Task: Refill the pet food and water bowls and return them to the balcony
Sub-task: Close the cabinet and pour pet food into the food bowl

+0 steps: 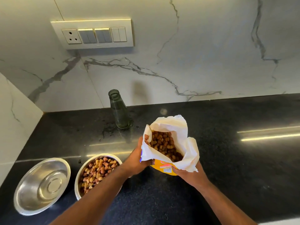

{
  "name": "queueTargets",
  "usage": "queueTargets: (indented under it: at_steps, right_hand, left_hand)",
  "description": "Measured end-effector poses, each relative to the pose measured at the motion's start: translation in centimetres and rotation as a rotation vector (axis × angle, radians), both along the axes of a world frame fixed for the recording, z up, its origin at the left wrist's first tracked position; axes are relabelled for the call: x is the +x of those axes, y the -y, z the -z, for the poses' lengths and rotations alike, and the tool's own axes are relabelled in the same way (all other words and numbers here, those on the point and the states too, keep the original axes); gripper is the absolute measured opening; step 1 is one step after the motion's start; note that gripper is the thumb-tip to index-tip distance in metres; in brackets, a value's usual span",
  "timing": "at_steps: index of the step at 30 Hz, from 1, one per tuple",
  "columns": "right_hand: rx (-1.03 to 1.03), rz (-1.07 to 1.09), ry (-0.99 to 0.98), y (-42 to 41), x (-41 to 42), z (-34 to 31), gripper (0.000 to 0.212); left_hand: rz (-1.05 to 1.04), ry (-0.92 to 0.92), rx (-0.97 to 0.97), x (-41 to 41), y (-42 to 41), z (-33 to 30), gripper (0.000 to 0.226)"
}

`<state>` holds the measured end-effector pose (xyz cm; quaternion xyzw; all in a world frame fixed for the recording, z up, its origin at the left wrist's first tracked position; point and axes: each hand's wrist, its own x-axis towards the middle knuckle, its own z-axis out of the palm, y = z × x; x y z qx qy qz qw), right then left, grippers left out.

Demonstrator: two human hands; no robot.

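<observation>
Steel food bowl [97, 172]: lower left of centre, heaped with kibble.
Water bowl [42, 185]: lower left, beside it, holding water.
Food bag [170, 143]: centre, mouth open, above the black counter [227, 151].
Left hand [139, 158]: grasping the bag's left edge.
Right hand [190, 175]: gripping its lower right.
Glass bottle [119, 109]: uncapped, upright behind.

Black speckled counter [227, 151], white grey-veined marble wall [194, 54], yellow bag [164, 168] white inside, brown-tan kibble [97, 171], steel bowls [32, 198].
</observation>
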<state>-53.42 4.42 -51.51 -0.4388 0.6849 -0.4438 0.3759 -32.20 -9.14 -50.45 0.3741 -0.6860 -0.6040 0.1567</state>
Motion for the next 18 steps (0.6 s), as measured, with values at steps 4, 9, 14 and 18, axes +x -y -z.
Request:
queueTargets:
  at_steps: [4,9,14,18]
  right_hand:
    - [0.039,0.052,0.000,-0.2,0.5,0.4,0.096]
    - [0.134,0.120,0.009,-0.4,1.0,1.0,0.089]
    - [0.179,0.149,-0.012,-0.7,1.4,0.8,0.084]
    - [0.162,0.164,-0.005,-1.5,1.7,0.1,0.076]
  left_hand:
    - [0.009,-0.038,-0.031,-0.2,-0.2,-0.9,0.085]
    - [0.037,-0.061,-0.056,0.3,-0.2,-1.2,0.081]
    - [0.059,-0.056,-0.033,0.4,0.0,-1.4,0.083]
    - [0.042,-0.044,-0.032,1.0,0.2,-1.2,0.081]
